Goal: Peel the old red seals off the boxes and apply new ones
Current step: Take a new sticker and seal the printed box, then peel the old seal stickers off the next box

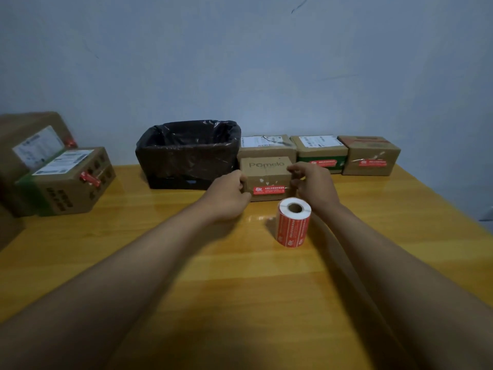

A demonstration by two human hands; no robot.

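Left hand [231, 193] and right hand [312, 182] flank the Pomelo box [266, 174], fingers curled at its side edges; firm grip or mere touch, can't tell. Red seal [269, 190] runs left-right across the near face, between both hands, roughly equidistant. Label roll [293, 222] stands just in front on the surface [160, 263].

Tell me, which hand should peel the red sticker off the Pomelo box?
Probably the right hand: its fingertips hover by the red seal's end, while the left hand steadies the Pomelo box.

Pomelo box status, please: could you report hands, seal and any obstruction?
Left hand and right hand at the Pomelo box sides, fingers curled. Red seal still on front. Label roll upright just in front.
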